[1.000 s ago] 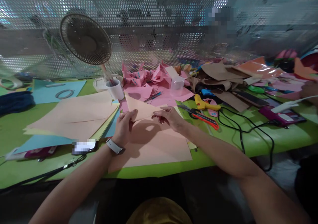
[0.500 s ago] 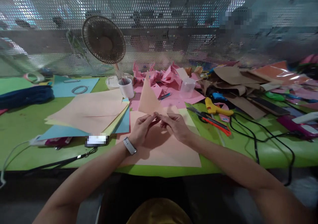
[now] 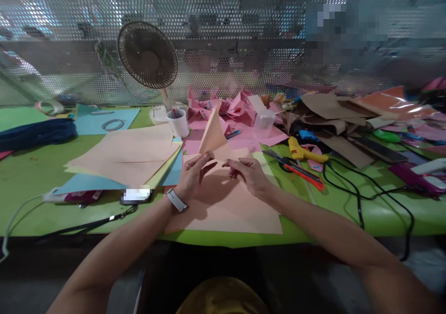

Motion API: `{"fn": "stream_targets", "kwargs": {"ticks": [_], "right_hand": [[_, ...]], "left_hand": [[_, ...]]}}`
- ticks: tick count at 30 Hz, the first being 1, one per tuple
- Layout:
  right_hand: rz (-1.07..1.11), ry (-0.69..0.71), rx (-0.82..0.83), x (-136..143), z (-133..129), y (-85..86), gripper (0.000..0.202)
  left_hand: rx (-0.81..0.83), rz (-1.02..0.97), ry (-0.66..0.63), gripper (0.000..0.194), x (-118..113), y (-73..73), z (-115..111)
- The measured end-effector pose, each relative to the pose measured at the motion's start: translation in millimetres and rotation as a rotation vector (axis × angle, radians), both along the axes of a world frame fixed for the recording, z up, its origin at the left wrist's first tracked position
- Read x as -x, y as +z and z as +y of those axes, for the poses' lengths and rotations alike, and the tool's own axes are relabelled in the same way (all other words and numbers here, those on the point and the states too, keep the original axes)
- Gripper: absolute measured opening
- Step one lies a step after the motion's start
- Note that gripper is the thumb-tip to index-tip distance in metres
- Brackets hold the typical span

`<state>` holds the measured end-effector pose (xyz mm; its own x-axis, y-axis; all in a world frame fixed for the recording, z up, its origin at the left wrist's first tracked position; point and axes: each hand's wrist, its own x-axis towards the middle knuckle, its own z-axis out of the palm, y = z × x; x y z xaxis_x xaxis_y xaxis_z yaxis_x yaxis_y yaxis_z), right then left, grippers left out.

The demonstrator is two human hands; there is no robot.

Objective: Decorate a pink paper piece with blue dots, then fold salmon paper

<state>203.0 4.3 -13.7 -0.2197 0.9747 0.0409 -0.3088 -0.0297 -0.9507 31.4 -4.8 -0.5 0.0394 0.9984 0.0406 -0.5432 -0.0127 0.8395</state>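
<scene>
A folded sheet of peach paper point(image 3: 213, 135) stands up in a pointed shape in front of me. My left hand point(image 3: 191, 177), with a grey watch on its wrist, pinches the paper's lower left edge between thumb and fingers. Close to the lower right edge, the fingers of my right hand point(image 3: 250, 175) are curled in a pinch on the paper. Under both hands lies a flat peach sheet point(image 3: 226, 216), with a pale yellow sheet showing at its right side.
A stack of coloured paper point(image 3: 121, 149) and a phone point(image 3: 135, 195) lie left. Scissors point(image 3: 278, 158), a red cutter point(image 3: 308, 174), a yellow glue gun point(image 3: 303, 151) and black cables lie right. Behind are a white cup point(image 3: 178, 124), a fan point(image 3: 148, 56) and pink paper pieces point(image 3: 240, 102).
My hands have moved apart, the left one leftward along the paper's lower edge. The folded paper's tip has shifted right and its fold has opened a little.
</scene>
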Motion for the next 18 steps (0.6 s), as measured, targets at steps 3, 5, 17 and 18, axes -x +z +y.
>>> {"fn": "stream_targets", "kwargs": {"ticks": [3,5,17,18], "right_hand": [[0.0,0.007,-0.008,-1,2,-1.7,0.029],[-0.015,-0.003,-0.018,-2,4,-2.5,0.028],[-0.529,-0.174,-0.622,-17,18,3.7,0.032],[-0.563,-0.167,-0.651,-18,17,4.6,0.032]], "left_hand": [[0.011,-0.019,0.024,0.02,2,-0.3,2],[0.021,-0.022,0.049,0.019,5,-0.6,5],[0.181,-0.075,-0.178,0.049,32,6.7,24],[0.199,-0.025,-0.186,0.041,35,6.4,27]]}}
